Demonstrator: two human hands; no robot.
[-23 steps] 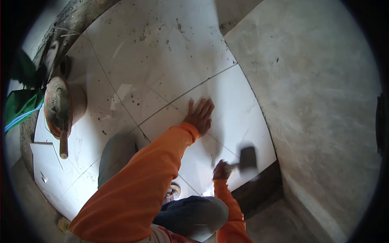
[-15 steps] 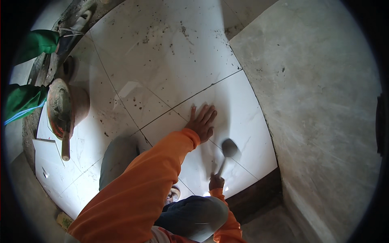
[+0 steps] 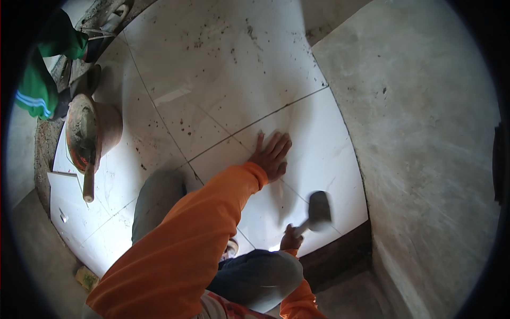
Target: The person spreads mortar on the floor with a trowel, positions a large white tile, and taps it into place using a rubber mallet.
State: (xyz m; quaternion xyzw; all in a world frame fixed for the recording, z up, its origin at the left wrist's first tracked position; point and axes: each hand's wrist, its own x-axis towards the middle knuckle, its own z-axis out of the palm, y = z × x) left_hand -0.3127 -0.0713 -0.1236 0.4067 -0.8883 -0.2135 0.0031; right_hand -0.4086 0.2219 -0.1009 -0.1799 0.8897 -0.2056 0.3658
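Observation:
My left hand (image 3: 271,156) lies with spread fingers on a white marbled floor tile (image 3: 332,154), palm down. Below it and a little to the right, my right hand (image 3: 291,238) grips the handle of a dark-headed mallet (image 3: 319,208). The mallet's head is over the same tiled area, slightly blurred; whether it touches the tile I cannot tell. Thin dark joints cross the floor, and dark specks are scattered on the upper tiles.
At left stands a dirty bucket (image 3: 109,125) with a wooden-handled tool (image 3: 88,183) across it. A loose tile piece (image 3: 62,196) lies below. A co-worker's green-clad legs (image 3: 37,85) are at upper left. A concrete wall (image 3: 419,133) bounds the right side; a dark gap (image 3: 334,244) borders the tiles.
The mallet's head has moved down and to the right since half a second ago. The co-worker's green-clad legs have shifted slightly. My left hand stays spread on the tile.

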